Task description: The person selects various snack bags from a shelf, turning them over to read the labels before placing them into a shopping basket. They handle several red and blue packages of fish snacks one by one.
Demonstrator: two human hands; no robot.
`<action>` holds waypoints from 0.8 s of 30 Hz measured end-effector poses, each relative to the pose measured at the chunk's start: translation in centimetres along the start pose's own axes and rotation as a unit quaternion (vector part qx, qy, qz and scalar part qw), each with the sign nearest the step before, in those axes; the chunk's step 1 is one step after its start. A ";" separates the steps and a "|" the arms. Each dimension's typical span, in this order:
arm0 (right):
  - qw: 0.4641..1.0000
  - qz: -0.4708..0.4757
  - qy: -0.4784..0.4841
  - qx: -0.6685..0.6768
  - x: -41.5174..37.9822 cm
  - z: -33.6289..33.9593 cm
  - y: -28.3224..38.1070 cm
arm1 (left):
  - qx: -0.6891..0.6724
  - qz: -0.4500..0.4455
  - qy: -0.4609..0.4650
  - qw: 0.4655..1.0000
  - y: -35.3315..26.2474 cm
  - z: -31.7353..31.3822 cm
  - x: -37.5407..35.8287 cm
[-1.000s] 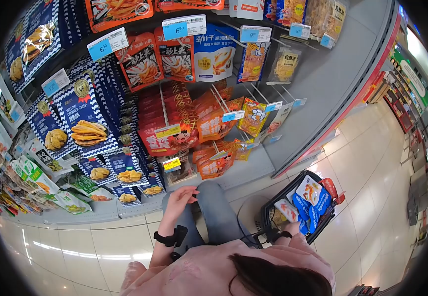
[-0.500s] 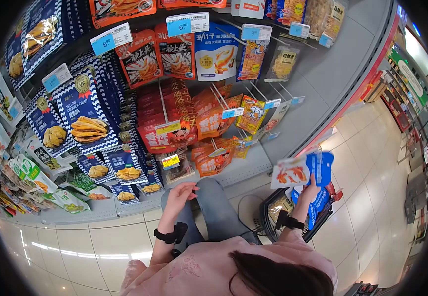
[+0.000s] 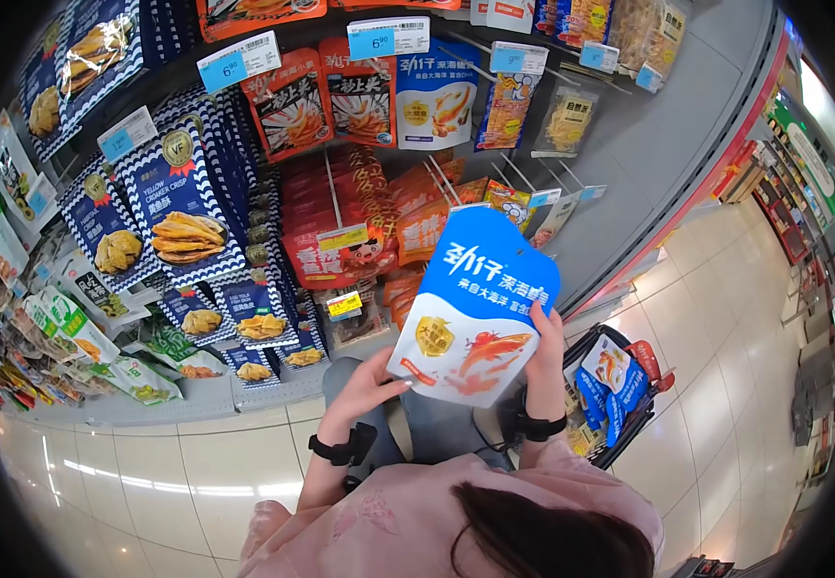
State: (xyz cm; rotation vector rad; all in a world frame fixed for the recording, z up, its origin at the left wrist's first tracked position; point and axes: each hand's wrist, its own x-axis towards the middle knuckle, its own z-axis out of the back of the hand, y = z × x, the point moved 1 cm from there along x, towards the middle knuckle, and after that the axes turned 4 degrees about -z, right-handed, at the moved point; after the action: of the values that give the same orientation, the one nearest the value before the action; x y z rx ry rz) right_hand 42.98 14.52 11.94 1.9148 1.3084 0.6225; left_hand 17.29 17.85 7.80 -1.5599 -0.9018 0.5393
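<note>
A blue and white snack pouch (image 3: 470, 308) is held up in front of my knees, its printed front facing me. My right hand (image 3: 545, 352) grips its right edge, and my left hand (image 3: 369, 385) pinches its lower left corner. Behind it, partly covered, hang orange snack bags (image 3: 422, 231) and red snack bags (image 3: 326, 217) on shelf hooks. A matching blue and white pouch (image 3: 437, 96) hangs on the rack above. To my right, a dark basket (image 3: 641, 421) holds several more blue packs (image 3: 615, 390).
Navy striped snack packs (image 3: 182, 212) fill the shelf at left, with green and white bags (image 3: 71, 332) beyond them. Price tags (image 3: 389, 39) jut out from the hooks. The grey shelf base (image 3: 331, 387) runs before my knees. Tiled floor (image 3: 706, 356) extends to the right.
My right hand has brought the blue and white pouch from over the basket to in front of me. My left hand has taken hold of its lower corner.
</note>
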 end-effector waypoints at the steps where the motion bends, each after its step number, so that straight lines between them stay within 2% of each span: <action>1: 1.000 -0.020 -0.003 -0.001 0.2 -0.1 -0.5 | -0.057 0.064 0.046 0.995 -0.1 -0.2 -0.2; 3: 0.999 -0.042 -0.003 -0.002 0.2 -0.9 -1.1 | -0.003 0.065 0.024 0.998 -0.2 -0.1 -0.2; 5: 0.997 -0.072 -0.014 -0.016 -0.1 -1.8 -1.6 | 0.067 0.117 0.039 0.990 -1.0 0.0 -0.3; 11: 0.992 -0.104 -0.026 -0.063 -0.6 -3.0 -2.5 | 0.068 0.116 0.035 0.990 -0.4 -0.7 -0.4; 13: 0.981 -0.191 -0.032 0.029 -1.2 -3.9 -2.4 | 0.082 0.100 -0.010 0.992 0.2 -0.3 -0.5; 14: 0.981 -0.190 -0.031 0.029 -1.4 -3.9 -2.5 | 0.082 0.099 -0.009 0.992 0.2 -0.1 -0.4; 16: 0.954 -0.298 -0.019 -0.034 -2.4 -3.8 -3.1 | 0.054 0.087 -0.074 0.992 0.3 0.3 -0.3; 17: 0.954 -0.298 -0.017 -0.034 -2.6 -2.5 -4.2 | 0.055 0.086 -0.076 0.992 0.4 0.5 -0.2; 18: 0.953 -0.252 0.098 -0.135 -2.5 -0.4 -5.9 | 0.053 0.070 -0.130 0.988 0.6 0.8 -0.2; 19: 0.929 -0.199 0.210 -0.233 -2.4 -1.0 -5.9 | 0.049 0.054 -0.184 0.980 0.6 1.1 -0.1; 20: 0.923 -0.154 0.223 -0.274 -2.9 -1.3 -6.0 | 0.037 0.047 -0.194 0.979 0.3 1.2 -0.2; 21: 0.923 -0.153 0.223 -0.275 -3.1 -1.7 -6.0 | 0.037 0.046 -0.194 0.979 0.4 1.4 -0.2; 23: 0.932 -0.237 0.174 -0.213 -3.5 -2.5 -6.1 | 0.045 0.037 -0.213 0.975 0.5 1.9 -0.3; 24: 0.932 -0.237 0.174 -0.214 -3.5 -2.7 -6.5 | 0.044 0.037 -0.212 0.976 0.4 1.9 -0.4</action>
State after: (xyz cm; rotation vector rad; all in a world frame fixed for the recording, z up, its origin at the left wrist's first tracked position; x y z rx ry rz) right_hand 35.97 13.51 8.52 1.1127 1.6222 0.9273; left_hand 15.66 18.69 6.93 -1.4242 -1.1254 0.9780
